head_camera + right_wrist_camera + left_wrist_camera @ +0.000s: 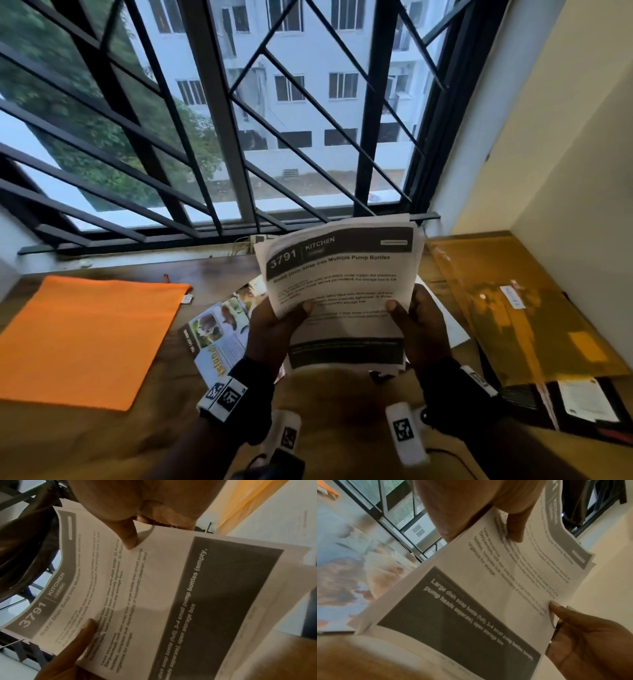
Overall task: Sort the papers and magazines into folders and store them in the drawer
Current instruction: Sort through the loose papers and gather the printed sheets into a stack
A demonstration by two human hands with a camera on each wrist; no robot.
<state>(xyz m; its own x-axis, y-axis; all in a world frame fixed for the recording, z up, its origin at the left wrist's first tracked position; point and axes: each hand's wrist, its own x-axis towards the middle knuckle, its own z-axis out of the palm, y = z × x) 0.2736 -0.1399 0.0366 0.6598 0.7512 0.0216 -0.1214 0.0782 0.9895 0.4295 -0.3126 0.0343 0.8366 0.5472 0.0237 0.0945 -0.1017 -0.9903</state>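
Holding a stack of papers up over the desk, both thumbs pressed on the top sheet.

Left hand and right hand grip its lower side edges; magazines lie beneath, left. Sorting seems under way: next, the stack likely goes into the yellow folder at right, needing one hand freed to open it.
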